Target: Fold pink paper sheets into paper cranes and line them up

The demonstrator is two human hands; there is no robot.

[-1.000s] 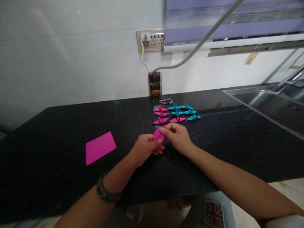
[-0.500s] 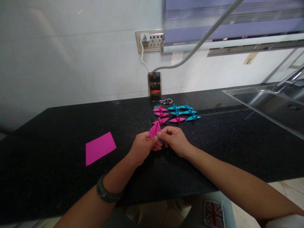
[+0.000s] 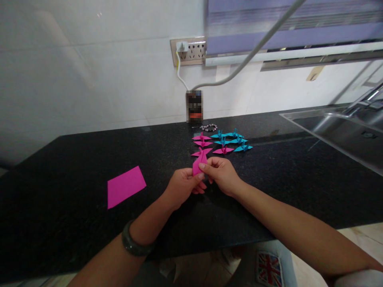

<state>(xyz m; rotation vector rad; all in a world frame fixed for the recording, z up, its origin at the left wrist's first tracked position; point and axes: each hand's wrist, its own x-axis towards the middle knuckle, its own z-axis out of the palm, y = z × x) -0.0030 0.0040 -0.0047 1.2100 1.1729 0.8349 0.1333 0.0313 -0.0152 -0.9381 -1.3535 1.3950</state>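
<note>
Both hands meet over the black counter (image 3: 74,167) and pinch one small folded piece of pink paper (image 3: 199,163). My left hand (image 3: 181,187) grips its lower part with fingers curled; a dark bangle is on that wrist. My right hand (image 3: 223,173) pinches the paper's right edge between thumb and fingers. Just beyond the hands lie several finished paper cranes, pink ones (image 3: 202,140) on the left and blue ones (image 3: 236,141) on the right.
A flat pink paper square (image 3: 125,185) lies on the counter to the left. A bead bracelet (image 3: 208,127) and a small blurred object (image 3: 194,106) sit by the wall. A steel sink (image 3: 341,127) is at the right. A wall socket (image 3: 189,51) with cables hangs above.
The folded pink paper has been turned and reshaped between the fingers; it now points up and looks longer and narrower. Both hands stayed in nearly the same place.
</note>
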